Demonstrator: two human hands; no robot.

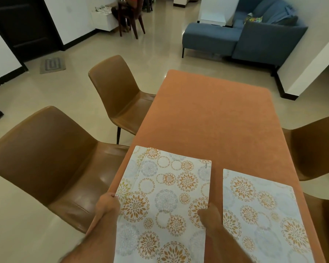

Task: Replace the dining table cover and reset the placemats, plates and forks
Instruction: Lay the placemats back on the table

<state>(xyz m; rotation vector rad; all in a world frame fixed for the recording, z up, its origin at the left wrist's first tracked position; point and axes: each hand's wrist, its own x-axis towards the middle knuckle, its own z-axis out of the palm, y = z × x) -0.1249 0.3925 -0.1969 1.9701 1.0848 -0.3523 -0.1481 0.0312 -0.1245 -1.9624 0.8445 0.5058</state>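
Note:
An orange table cover (213, 114) lies over the dining table. Near the front edge I hold a stack of white placemats (165, 196) printed with orange and grey flower circles; a second mat's edge shows under the top one at the far left corner. My left hand (107, 207) grips the stack's left edge and my right hand (210, 216) grips its right edge. One more placemat (262, 215) of the same pattern lies flat on the cover to the right. No plates or forks are in view.
Two brown leather chairs (51, 158) (120, 97) stand along the table's left side and parts of two more (315, 147) at the right. A blue sofa (245, 38) stands beyond the table. A person sits on a wooden chair (131, 18) far back.

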